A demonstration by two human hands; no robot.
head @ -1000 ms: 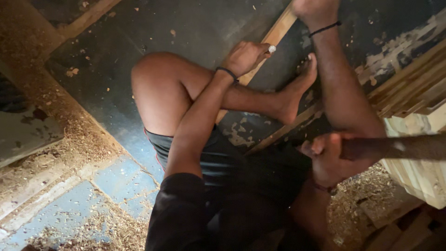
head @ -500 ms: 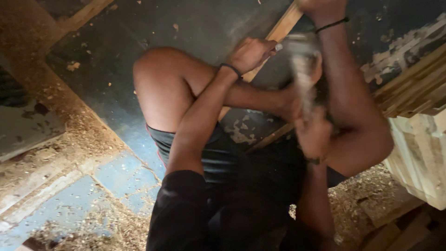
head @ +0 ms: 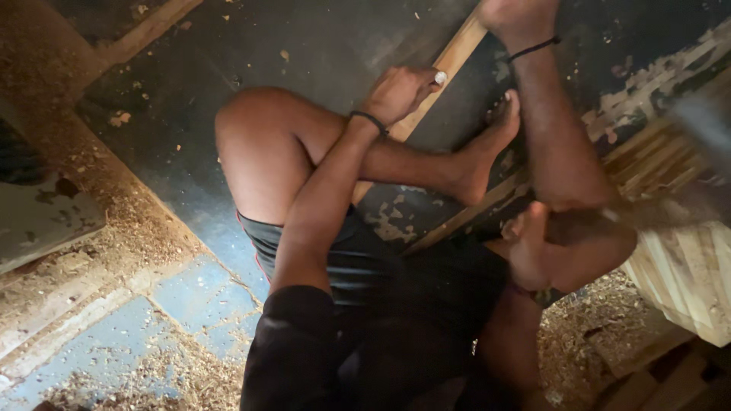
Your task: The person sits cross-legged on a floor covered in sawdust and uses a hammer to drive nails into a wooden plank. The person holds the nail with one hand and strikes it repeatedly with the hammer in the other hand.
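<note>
Your right hand (head: 533,247) is gripping the hammer handle (head: 609,221) and has drawn back from the strike of half a second ago — the head is blurring out toward the stacked boards (head: 685,266). Your left hand (head: 397,93) is still pinching the nail (head: 440,77) upright on the wooden slat (head: 457,55) — it isn't standing alone yet.

Dim, warm light falls from the left; the far floor lies in shadow, and motion blur smears the right edge.
</note>
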